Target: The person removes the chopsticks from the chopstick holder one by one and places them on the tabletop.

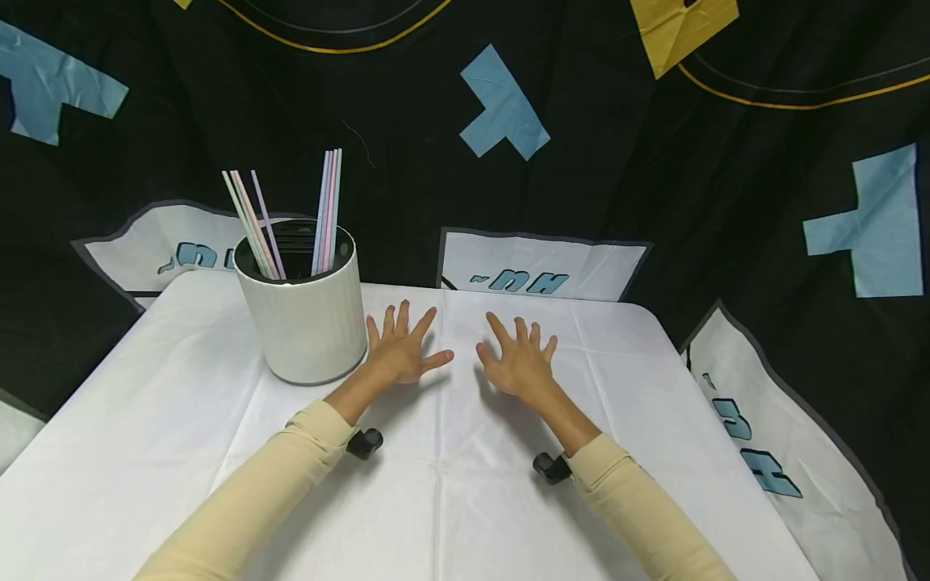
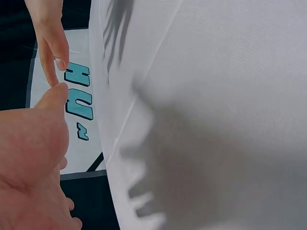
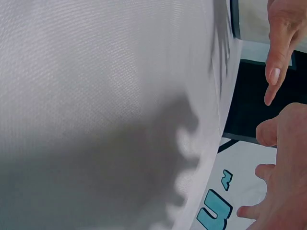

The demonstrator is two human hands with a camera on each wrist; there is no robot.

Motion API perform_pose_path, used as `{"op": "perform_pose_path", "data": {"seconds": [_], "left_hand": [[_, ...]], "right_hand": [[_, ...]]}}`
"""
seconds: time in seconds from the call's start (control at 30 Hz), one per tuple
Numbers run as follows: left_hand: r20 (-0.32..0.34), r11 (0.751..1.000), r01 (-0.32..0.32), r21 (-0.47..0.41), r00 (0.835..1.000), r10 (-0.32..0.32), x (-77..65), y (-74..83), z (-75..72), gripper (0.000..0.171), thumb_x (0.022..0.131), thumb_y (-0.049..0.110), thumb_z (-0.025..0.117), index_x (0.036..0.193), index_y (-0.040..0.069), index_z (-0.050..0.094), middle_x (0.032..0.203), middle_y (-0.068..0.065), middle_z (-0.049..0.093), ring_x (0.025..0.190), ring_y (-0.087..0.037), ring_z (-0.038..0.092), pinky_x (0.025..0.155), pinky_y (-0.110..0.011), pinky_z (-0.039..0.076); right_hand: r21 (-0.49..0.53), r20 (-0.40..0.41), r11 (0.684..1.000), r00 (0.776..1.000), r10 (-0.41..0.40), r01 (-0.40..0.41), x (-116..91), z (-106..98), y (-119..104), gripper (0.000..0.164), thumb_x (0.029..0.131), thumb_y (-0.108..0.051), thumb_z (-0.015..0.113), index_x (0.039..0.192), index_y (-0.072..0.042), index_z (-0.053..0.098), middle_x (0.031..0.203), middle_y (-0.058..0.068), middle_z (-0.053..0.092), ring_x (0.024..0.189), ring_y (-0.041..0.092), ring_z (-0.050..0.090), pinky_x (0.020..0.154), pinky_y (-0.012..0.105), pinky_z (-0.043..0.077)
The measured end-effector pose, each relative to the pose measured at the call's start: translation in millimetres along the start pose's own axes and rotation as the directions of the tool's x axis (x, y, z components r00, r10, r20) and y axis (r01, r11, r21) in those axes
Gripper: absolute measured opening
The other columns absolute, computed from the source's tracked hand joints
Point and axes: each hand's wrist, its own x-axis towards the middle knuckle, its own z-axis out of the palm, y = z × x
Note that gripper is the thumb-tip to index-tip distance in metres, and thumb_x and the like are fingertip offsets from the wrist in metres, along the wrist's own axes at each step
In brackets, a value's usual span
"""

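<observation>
Both hands hover palm down above the white tabletop with nothing in them. In the head view the left hand (image 1: 400, 353) spreads its fingers just right of a white cylindrical container (image 1: 301, 327). The right hand (image 1: 519, 363) is spread likewise, a short gap away, its thumb toward the left one. Pastel straws or thin sticks (image 1: 327, 210) stand in the container in two bunches, leaning on its dark inner rim; their lower ends are hidden. The left wrist view shows the left palm (image 2: 29, 158) and its shadow; the right wrist view shows the right hand (image 3: 288, 167) likewise.
A white cloth (image 1: 407, 516) covers the table. Behind hangs a black cloth (image 1: 407, 105) with blue and yellow shapes and white lettered panels. A small black wrist camera (image 1: 365, 443) sits under the left cuff, another wrist camera (image 1: 552, 468) under the right.
</observation>
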Motion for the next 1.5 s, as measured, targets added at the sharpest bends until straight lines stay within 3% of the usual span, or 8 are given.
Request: {"op": "perform_pose_path", "data": {"seconds": [0.33,0.57,0.77,1.03,1.2,1.33,1.5], "left_hand": [[0.053,0.999,-0.045,-0.010,0.998,0.045,-7.4,-4.6,-11.7,0.087,0.097,0.065,0.051,0.164,0.026,0.012,0.169,-0.024,-0.005,0.156,-0.046,-0.004,0.121,-0.071,-0.007],[0.072,0.991,-0.132,-0.020,0.989,0.133,-26.8,-6.4,-32.1,0.086,0.096,0.064,0.054,0.164,0.026,0.016,0.168,-0.026,0.003,0.155,-0.048,0.003,0.122,-0.071,-0.003],[0.088,0.986,-0.163,-0.032,0.982,0.166,-42.7,-9.9,-50.0,0.082,0.098,0.061,0.055,0.163,0.026,0.020,0.168,-0.027,0.006,0.154,-0.049,0.006,0.122,-0.070,-0.002],[0.021,0.969,-0.237,-0.065,0.971,0.238,-60.4,-19.8,-75.8,0.079,0.098,0.052,0.060,0.162,0.018,0.027,0.160,-0.035,0.026,0.147,-0.053,0.027,0.120,-0.068,0.023],[0.031,0.963,-0.234,-0.135,0.970,0.240,-76.0,-27.2,-94.2,0.078,0.098,0.047,0.064,0.161,0.016,0.029,0.154,-0.027,0.044,0.140,-0.045,0.045,0.114,-0.061,0.039],[0.068,0.968,-0.211,-0.136,0.973,0.222,-87.3,-33.0,-108.5,0.071,0.099,0.044,0.062,0.159,0.016,0.035,0.152,-0.020,0.050,0.137,-0.040,0.051,0.113,-0.059,0.042],[0.074,0.966,-0.221,-0.134,0.970,0.232,-99.3,-41.5,-131.6,0.061,0.100,0.038,0.061,0.153,0.012,0.045,0.142,-0.022,0.058,0.129,-0.041,0.057,0.106,-0.060,0.047]], "right_hand": [[-0.019,-0.010,0.999,0.999,-0.032,0.032,-4.1,-11.4,-5.9,0.065,0.103,-0.052,0.043,0.161,-0.030,0.027,0.163,0.026,0.025,0.151,0.054,0.015,0.117,0.077,0.004],[-0.034,-0.006,0.997,0.998,-0.069,0.069,-6.9,-29.1,-13.2,0.067,0.104,-0.053,0.042,0.163,-0.028,0.022,0.163,0.025,0.026,0.151,0.053,0.016,0.118,0.076,0.004],[-0.025,-0.021,0.994,0.994,-0.108,0.107,-7.0,-41.1,-21.1,0.069,0.102,-0.053,0.044,0.163,-0.028,0.023,0.162,0.025,0.029,0.150,0.051,0.020,0.117,0.076,0.007],[0.039,-0.063,0.989,0.988,-0.143,0.145,-6.5,-53.3,-41.6,0.071,0.100,-0.048,0.053,0.161,-0.022,0.027,0.159,0.023,0.036,0.146,0.046,0.032,0.114,0.073,0.019],[0.073,-0.057,0.982,0.983,-0.172,0.176,-4.0,-62.9,-52.7,0.070,0.100,-0.045,0.054,0.160,-0.021,0.029,0.157,0.020,0.041,0.145,0.041,0.038,0.110,0.068,0.027],[0.091,-0.055,0.972,0.976,-0.211,0.215,-0.8,-73.3,-61.6,0.069,0.100,-0.043,0.054,0.160,-0.020,0.030,0.157,0.018,0.043,0.145,0.037,0.039,0.110,0.068,0.029],[0.099,-0.038,0.962,0.967,-0.251,0.254,4.4,-86.9,-76.9,0.068,0.100,-0.042,0.053,0.160,-0.019,0.030,0.157,0.015,0.045,0.145,0.034,0.042,0.113,0.067,0.031]]}}
